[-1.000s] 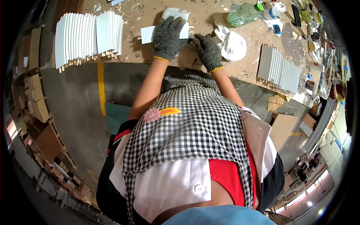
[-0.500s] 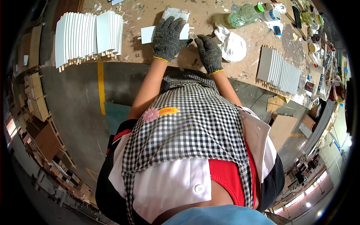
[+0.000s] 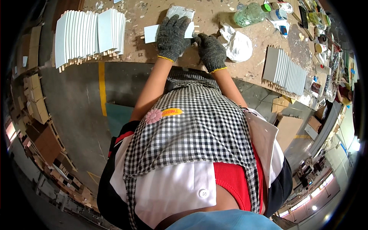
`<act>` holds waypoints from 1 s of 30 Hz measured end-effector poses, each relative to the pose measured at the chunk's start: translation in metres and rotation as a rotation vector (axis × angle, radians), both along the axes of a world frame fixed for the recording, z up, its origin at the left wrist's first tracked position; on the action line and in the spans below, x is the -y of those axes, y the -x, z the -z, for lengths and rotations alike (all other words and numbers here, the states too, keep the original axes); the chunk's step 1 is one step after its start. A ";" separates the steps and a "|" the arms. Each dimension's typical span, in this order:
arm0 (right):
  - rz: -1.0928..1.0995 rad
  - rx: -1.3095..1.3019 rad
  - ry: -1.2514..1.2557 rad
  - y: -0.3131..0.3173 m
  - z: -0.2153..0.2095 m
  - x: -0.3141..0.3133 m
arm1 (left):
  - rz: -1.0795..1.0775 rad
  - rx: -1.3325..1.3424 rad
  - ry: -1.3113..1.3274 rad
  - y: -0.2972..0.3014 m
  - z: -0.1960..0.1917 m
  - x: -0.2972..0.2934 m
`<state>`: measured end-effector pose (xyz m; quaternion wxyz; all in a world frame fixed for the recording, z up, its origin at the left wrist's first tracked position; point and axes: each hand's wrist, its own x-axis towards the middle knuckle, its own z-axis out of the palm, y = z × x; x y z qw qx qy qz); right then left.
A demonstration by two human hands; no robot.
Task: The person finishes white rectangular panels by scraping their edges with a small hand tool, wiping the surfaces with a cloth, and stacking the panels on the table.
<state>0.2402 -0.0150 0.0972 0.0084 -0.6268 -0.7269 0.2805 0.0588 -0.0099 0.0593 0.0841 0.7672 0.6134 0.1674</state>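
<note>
A brown, paint-spotted tabletop [image 3: 257, 40] is noted. At its left, white rectangular panels with wooden pegs [image 3: 76, 38] are ranged in overlapping rows; at the right front edge, a row of pale grey pegged panels [image 3: 283, 71] is set out. Between these, a plastic-looking grey block [image 3: 181, 11], a crumpled white wad [image 3: 238, 46] and a translucent green bottle with a bright green cap [image 3: 249, 15] are placed.

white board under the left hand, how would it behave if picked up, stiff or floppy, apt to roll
The white board is probably stiff, as its edges look straight where it shows beside the left hand. It seems unlikely to roll, lying flat as it does. The wooden pegs sticking out at its ends might catch if it is pushed.
</note>
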 end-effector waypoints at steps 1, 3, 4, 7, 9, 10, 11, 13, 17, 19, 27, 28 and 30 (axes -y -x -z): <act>0.003 0.012 -0.016 0.001 0.002 0.001 | 0.002 -0.056 0.004 0.001 0.001 0.000; 0.031 -0.003 -0.056 0.004 0.003 0.001 | 0.003 -0.109 0.006 0.000 0.000 0.000; 0.062 -0.019 -0.095 0.005 0.003 0.002 | -0.003 -0.057 -0.005 -0.001 -0.001 0.000; 0.340 -0.374 -0.275 -0.008 0.020 -0.015 | -0.004 -0.036 -0.051 0.000 0.006 0.002; 0.299 -0.375 -0.188 -0.008 0.011 0.002 | -0.025 -0.019 -0.031 -0.001 0.008 0.001; 0.259 -0.310 -0.148 -0.006 0.001 0.009 | -0.025 -0.018 -0.033 -0.001 0.004 0.000; 0.158 -0.253 -0.158 -0.006 0.002 0.011 | -0.016 -0.075 -0.030 -0.001 0.001 -0.002; 0.106 -0.179 -0.126 -0.005 -0.005 0.009 | -0.011 -0.070 -0.086 0.001 0.006 0.002; 0.031 -0.077 -0.041 -0.003 -0.007 0.001 | -0.020 -0.099 -0.048 -0.002 -0.002 -0.001; 0.022 -0.069 -0.015 -0.001 -0.010 -0.001 | -0.013 -0.107 0.005 -0.002 -0.003 0.000; 0.052 0.032 -0.028 0.010 -0.019 -0.013 | -0.020 -0.101 -0.015 -0.003 0.001 -0.001; 0.069 -0.096 -0.067 0.004 -0.007 -0.018 | -0.029 -0.040 -0.027 -0.002 0.001 -0.001; 0.149 -0.230 -0.144 -0.004 -0.006 -0.007 | -0.025 -0.045 -0.007 -0.002 0.000 0.002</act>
